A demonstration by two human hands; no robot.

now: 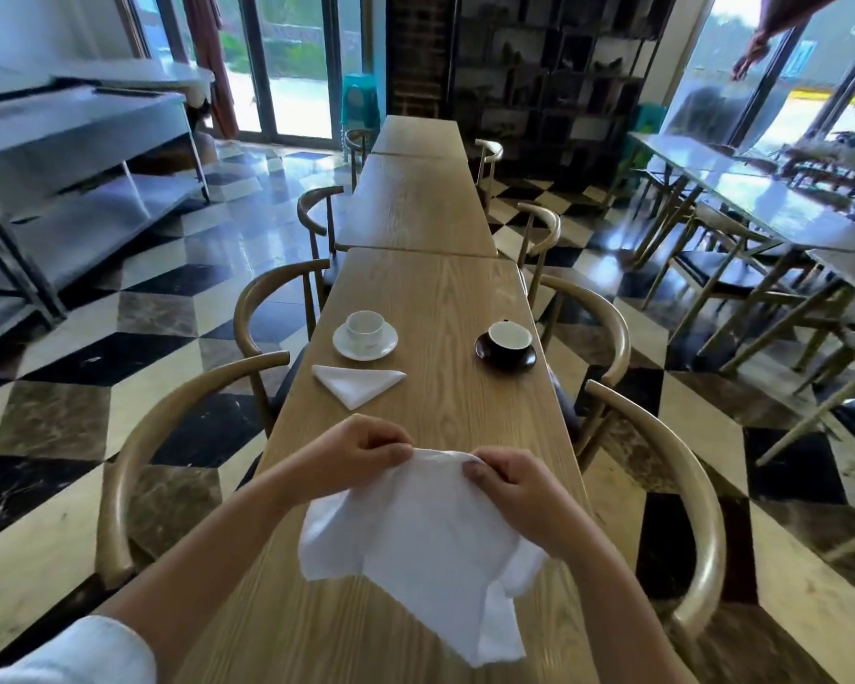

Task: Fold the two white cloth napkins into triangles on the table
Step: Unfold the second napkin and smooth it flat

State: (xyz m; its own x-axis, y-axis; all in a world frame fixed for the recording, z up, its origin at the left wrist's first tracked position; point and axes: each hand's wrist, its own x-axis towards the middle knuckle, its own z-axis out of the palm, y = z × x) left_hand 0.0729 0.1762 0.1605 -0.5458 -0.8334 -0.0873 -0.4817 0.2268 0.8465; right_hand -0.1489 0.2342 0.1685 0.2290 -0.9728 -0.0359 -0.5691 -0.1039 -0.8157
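Pinching the far edge of the unfolded napkin, the left hand and right hand curl their fingers round the cloth, probably to spread it flat on the counter; the folded napkin lies beyond.

One white cloth napkin hangs unfolded, rumpled, from both grips; the other white cloth napkin, a flat folded triangle, lies just beyond them.
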